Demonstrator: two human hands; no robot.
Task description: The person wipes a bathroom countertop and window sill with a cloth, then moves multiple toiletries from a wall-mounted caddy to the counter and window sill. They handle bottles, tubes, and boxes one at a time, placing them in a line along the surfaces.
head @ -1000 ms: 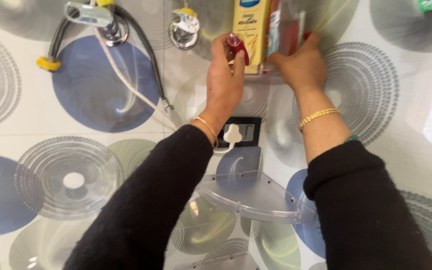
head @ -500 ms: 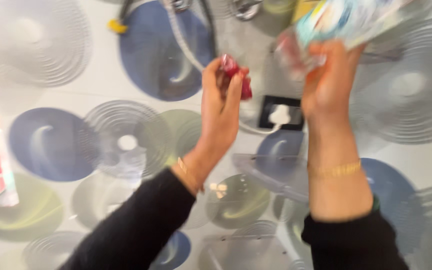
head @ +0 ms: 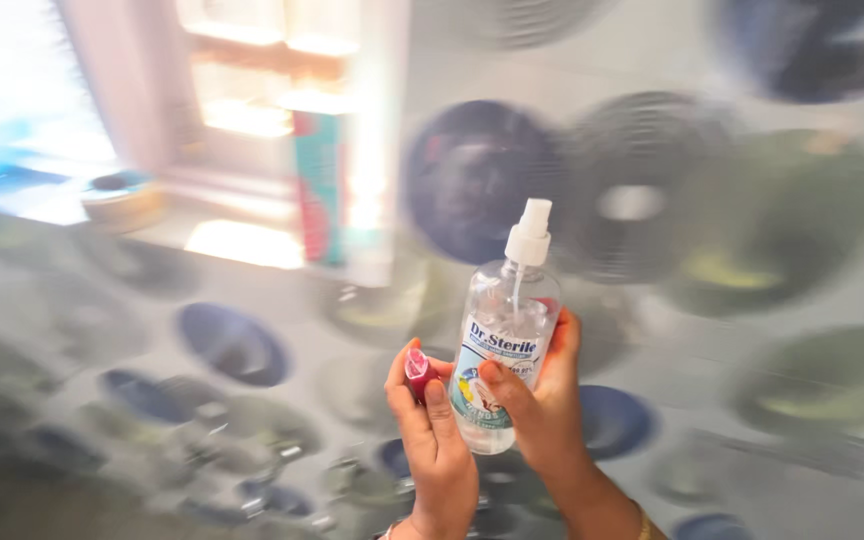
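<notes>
A patterned tiled wall [head: 752, 260] fills the blurred background, a bright window ledge [head: 242, 240] at far left. At near centre, the right hand [head: 542, 400] grips a clear spray bottle [head: 502, 350] upright; just left, the left hand [head: 437, 440] pinches a small red object [head: 418, 368].

A clear spray bottle [head: 500, 345] with white nozzle stands upright beside a small red object [head: 418, 368].

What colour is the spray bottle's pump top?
White, on the clear spray bottle; head view.
</notes>
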